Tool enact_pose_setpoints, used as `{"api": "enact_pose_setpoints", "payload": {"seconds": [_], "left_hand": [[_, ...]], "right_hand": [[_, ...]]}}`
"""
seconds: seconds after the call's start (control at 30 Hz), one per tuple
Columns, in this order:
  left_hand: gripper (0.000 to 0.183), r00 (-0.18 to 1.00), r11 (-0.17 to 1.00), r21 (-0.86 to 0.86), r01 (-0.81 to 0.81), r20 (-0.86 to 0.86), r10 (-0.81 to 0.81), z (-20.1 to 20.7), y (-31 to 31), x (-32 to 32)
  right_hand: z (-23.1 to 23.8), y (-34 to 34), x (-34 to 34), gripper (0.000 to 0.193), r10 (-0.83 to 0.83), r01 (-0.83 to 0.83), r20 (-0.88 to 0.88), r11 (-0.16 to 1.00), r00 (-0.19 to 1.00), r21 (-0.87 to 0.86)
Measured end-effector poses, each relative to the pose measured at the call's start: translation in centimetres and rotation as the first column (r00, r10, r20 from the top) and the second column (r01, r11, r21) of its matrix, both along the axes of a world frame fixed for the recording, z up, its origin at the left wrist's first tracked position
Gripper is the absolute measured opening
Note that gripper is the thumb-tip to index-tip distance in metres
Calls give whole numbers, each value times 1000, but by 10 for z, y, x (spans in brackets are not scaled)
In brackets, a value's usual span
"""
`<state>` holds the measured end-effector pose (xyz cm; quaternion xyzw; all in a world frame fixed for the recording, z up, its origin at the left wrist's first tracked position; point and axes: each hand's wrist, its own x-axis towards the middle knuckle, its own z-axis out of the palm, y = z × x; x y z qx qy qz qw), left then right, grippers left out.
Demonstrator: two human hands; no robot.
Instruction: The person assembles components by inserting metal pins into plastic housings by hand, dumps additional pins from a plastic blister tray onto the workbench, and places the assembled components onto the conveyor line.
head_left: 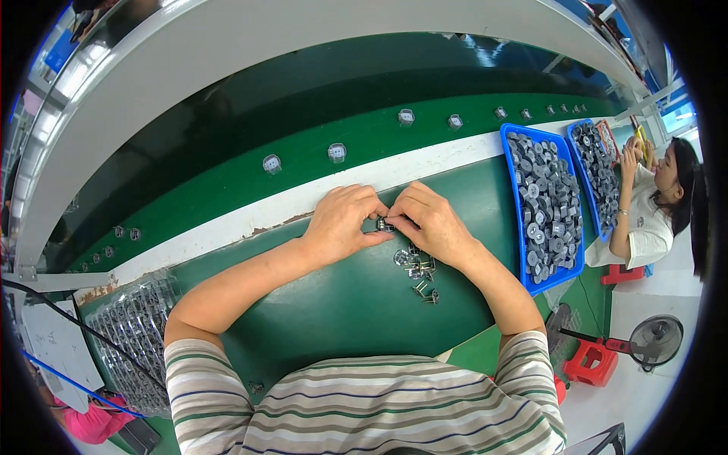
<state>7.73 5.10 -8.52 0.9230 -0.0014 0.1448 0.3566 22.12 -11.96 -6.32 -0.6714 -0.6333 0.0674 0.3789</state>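
Observation:
My left hand [343,220] and my right hand [434,226] meet over the green tabletop [326,311]. Pinched between their fingertips is a small dark-and-silver part [385,225], partly hidden by the thumbs; its exact kind does not show. Just below my right hand lies a loose heap of small metal-and-clear parts [415,264]. A few pin-like metal pieces [425,292] are scattered nearer to me.
Right of my right forearm stands a blue tray [523,227] full of grey round parts, with a second blue tray [580,163] beyond. A co-worker [652,205] sits there. Ahead, a white ledge [447,155] borders a green belt [227,163] carrying spaced parts. Clear plastic trays [136,326] lie left.

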Motion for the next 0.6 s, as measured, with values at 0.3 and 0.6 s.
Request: {"api": "enact_pose_setpoints", "payload": {"seconds": [0.3, 0.6], "left_hand": [[31, 992, 992, -120, -22, -130, 6, 19, 10, -8], [28, 852, 848, 118, -516, -36, 523, 39, 156, -87]], "right_hand": [[16, -11, 1, 15, -221, 127, -373, 957, 901, -259], [35, -63, 14, 17, -24, -95, -278, 909, 960, -406]]}}
